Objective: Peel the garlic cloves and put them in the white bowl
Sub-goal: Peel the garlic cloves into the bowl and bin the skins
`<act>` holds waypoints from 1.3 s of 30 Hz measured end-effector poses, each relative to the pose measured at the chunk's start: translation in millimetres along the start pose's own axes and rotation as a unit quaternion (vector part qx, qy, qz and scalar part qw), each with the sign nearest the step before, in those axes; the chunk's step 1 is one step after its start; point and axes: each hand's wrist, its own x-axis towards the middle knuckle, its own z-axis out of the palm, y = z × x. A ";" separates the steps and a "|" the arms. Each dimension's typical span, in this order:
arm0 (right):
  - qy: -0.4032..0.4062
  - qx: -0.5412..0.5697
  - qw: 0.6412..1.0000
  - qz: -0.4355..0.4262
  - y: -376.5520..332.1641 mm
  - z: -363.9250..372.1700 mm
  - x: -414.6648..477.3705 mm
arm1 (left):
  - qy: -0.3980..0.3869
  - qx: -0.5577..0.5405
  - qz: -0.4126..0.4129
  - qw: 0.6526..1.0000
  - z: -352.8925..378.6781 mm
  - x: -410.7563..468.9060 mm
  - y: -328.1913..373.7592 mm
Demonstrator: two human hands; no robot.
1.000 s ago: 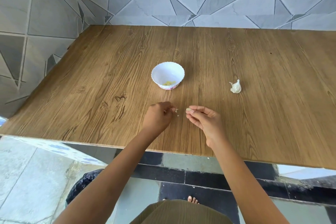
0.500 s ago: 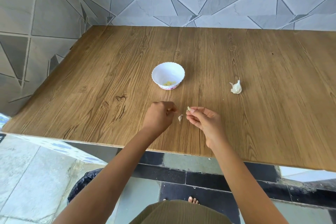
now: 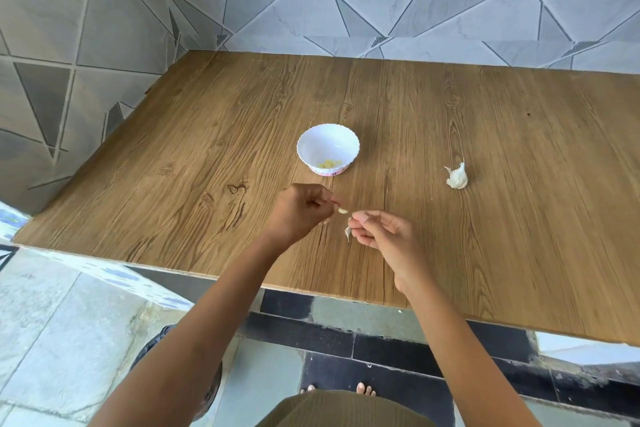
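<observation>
The left hand (image 3: 300,212) pinches the light, likely slippery clove (image 3: 342,210) by its end; the right hand (image 3: 385,236) pinches brittle skin (image 3: 347,233).

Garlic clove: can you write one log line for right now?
left hand pinches peeled clove | right hand holds skin | not yet in white bowl

The white bowl (image 3: 322,144), scallop-rimmed, stands upright mid-counter with a few yellowish peeled cloves (image 3: 330,163) at its bottom. Nearer the front edge, the left hand (image 3: 299,211) pinches a bare clove (image 3: 342,210), and the right hand (image 3: 384,236) pinches a scrap of skin (image 3: 348,233). Unpeeled garlic (image 3: 457,177) lies right of the bowl, apart from it.
</observation>
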 end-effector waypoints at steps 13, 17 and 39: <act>0.068 -0.454 0.842 -0.285 39.0 -14.5 -3.3 | 0.131 0.180 -0.047 0.974 -17.0 25.3 -40.4; 0.065 -0.458 0.840 -0.284 39.7 -15.5 -2.6 | 0.141 0.209 -0.005 0.968 -17.2 13.6 -34.0; 0.058 -0.223 0.959 -0.163 24.1 -34.0 -16.3 | -0.061 0.375 0.117 0.918 52.4 -9.7 1.8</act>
